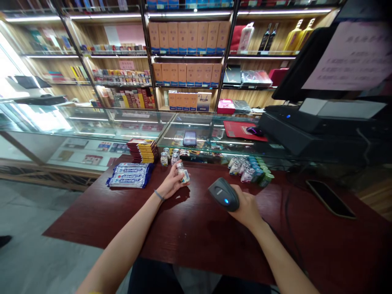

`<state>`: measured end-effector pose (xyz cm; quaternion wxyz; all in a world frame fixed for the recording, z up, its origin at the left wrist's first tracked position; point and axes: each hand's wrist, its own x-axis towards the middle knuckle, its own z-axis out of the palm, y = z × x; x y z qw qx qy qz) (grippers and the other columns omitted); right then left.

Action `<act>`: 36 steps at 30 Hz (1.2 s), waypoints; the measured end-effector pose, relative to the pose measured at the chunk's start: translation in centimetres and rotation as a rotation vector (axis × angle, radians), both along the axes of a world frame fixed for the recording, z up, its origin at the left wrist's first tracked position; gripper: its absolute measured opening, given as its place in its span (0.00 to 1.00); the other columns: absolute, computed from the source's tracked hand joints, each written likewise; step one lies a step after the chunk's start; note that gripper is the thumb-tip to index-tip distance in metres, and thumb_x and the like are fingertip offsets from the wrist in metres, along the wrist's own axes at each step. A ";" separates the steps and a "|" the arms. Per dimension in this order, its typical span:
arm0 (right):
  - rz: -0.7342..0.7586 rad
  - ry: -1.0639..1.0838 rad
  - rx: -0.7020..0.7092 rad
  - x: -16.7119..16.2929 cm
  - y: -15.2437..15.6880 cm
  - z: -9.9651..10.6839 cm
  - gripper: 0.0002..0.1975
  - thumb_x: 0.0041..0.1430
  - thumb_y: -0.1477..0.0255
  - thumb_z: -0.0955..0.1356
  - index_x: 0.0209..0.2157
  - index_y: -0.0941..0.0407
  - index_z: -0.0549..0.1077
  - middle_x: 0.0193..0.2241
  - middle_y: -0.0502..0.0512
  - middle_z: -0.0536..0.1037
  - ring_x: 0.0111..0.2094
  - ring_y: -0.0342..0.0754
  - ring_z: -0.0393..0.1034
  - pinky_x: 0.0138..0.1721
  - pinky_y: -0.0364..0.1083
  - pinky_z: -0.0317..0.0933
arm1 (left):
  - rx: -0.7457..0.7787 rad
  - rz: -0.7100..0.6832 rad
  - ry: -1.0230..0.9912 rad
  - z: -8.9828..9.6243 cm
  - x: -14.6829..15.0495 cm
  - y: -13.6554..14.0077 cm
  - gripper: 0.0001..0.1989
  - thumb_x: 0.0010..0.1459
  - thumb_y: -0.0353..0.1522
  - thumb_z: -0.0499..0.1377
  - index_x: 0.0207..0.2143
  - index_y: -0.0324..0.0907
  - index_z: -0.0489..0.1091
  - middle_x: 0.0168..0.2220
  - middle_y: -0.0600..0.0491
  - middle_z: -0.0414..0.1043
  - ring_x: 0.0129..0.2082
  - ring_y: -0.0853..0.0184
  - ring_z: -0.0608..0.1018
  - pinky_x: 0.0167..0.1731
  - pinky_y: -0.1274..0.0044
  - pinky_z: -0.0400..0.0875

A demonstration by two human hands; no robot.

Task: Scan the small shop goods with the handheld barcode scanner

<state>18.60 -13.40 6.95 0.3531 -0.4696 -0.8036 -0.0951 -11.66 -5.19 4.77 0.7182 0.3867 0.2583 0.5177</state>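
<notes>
Head view: small pale-capped bottle (185, 176) in the curled left grip (172, 183), blue-lit dark scanner (224, 193) in the clenched right grip (247, 207)

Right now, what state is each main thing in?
Small clear jar: lidded, tilted, held in left hand.
Dark grey handheld scanner: blue light lit, held in right hand.
Rectangular black phone: lying flat, screen dark.
Blue and silver plastic packets: lying flat.
Red and yellow packs: stacked.
Black boxy machine: blue light lit.
</notes>
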 end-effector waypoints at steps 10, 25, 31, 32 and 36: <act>-0.287 0.388 0.038 2.8 1.0 -1.2 0.23 0.51 0.63 0.72 0.48 0.54 0.69 0.31 0.56 0.82 0.30 0.56 0.79 0.30 0.47 0.69 | 0.032 0.117 0.034 0.1 0.7 0.4 0.41 0.55 0.33 0.68 0.65 0.59 0.52 0.52 0.53 0.70 0.49 0.65 0.76 0.47 0.67 0.75; -0.394 0.788 0.207 6.6 2.1 0.1 0.20 0.48 0.64 0.75 0.41 0.55 0.69 0.30 0.56 0.80 0.31 0.52 0.77 0.37 0.48 0.71 | 0.528 0.212 0.626 -0.5 13.8 2.5 0.28 0.51 0.25 0.66 0.54 0.45 0.63 0.47 0.51 0.73 0.45 0.65 0.78 0.46 0.71 0.76; -0.399 0.852 0.215 7.4 2.5 0.0 0.21 0.50 0.64 0.74 0.44 0.55 0.69 0.33 0.57 0.80 0.34 0.53 0.77 0.39 0.49 0.72 | 0.655 0.269 0.729 -1.7 20.3 3.4 0.28 0.51 0.21 0.64 0.53 0.45 0.67 0.50 0.48 0.67 0.46 0.62 0.74 0.42 0.71 0.76; -0.408 0.848 0.215 7.5 2.4 0.0 0.21 0.50 0.63 0.74 0.44 0.55 0.69 0.33 0.58 0.80 0.34 0.53 0.78 0.39 0.49 0.72 | 0.681 0.275 0.748 -1.9 21.0 3.5 0.28 0.51 0.21 0.64 0.54 0.46 0.68 0.49 0.48 0.67 0.47 0.61 0.74 0.44 0.70 0.76; -0.459 0.826 0.204 7.6 2.2 0.2 0.20 0.51 0.63 0.73 0.43 0.54 0.68 0.31 0.57 0.79 0.35 0.55 0.78 0.38 0.49 0.72 | 0.733 0.279 0.788 -2.5 22.7 4.1 0.28 0.52 0.21 0.64 0.54 0.46 0.68 0.47 0.48 0.66 0.47 0.59 0.73 0.52 0.64 0.71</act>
